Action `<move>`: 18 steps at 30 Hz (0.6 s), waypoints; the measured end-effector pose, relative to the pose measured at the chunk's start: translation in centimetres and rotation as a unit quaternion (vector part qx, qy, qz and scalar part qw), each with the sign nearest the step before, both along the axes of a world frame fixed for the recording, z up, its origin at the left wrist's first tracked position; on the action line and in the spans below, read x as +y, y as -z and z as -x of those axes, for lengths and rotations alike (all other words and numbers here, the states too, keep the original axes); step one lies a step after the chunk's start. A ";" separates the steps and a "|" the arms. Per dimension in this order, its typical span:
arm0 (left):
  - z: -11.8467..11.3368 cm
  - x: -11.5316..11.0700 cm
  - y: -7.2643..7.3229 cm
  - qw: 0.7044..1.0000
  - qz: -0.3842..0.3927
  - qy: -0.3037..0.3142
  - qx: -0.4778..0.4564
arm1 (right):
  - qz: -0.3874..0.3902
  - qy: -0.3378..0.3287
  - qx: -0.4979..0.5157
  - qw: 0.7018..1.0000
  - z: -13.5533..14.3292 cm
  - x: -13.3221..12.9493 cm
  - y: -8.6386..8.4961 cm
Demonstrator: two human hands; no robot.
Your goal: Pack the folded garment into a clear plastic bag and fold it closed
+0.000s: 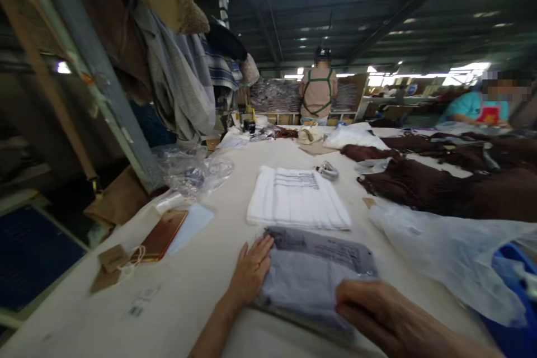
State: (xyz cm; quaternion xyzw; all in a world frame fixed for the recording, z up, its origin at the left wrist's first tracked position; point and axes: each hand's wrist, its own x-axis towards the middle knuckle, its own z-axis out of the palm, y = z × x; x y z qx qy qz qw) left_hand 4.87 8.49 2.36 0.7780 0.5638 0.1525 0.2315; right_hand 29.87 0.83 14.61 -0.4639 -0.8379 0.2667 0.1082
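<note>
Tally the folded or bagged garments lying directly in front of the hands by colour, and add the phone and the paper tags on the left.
Grey bagged garment, under the left hand and right hand: 1
White folded garment: 1
Gold phone: 1
Brown paper tags: 2
Total: 5
</note>
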 end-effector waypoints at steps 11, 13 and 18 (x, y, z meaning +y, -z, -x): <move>0.2 -0.2 0.7 0.999 -0.017 0.002 -0.048 | 0.034 -0.114 -0.165 0.979 9.2 13.3 4.1; 0.1 -0.2 0.7 0.998 -0.014 0.002 -0.063 | 0.035 -0.083 -0.192 0.977 9.8 13.7 4.9; 0.1 -0.3 0.2 0.998 0.008 0.005 -0.061 | 0.084 0.012 -0.264 0.961 9.8 15.3 5.6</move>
